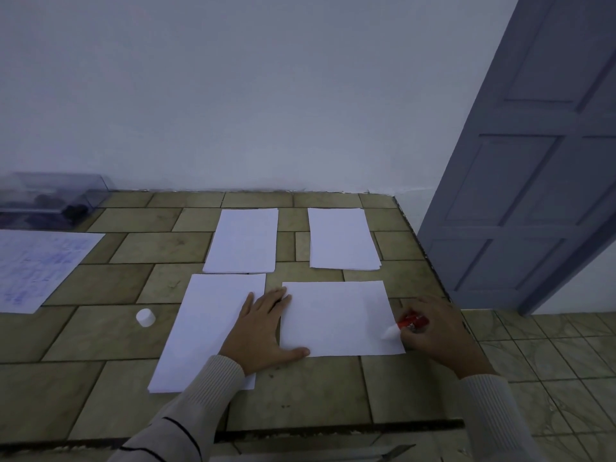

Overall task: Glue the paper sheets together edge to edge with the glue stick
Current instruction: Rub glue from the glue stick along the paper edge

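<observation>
printed sheet (40,265): left-cut, text unreadable | glue stick (412,321): partly hidden by right hand (435,331)

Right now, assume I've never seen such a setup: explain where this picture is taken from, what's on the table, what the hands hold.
No machine here: a person works with bare hands, and the single picture comes from a camera on their head, looking down. The left hand lies flat, holding down a white sheet on the tiled table. The right hand grips an uncapped red glue stick, its white tip at that sheet's right edge. Three other lots of white paper lie nearby, the white cap sits left, and a printed sheet and clear box lie far left.
</observation>
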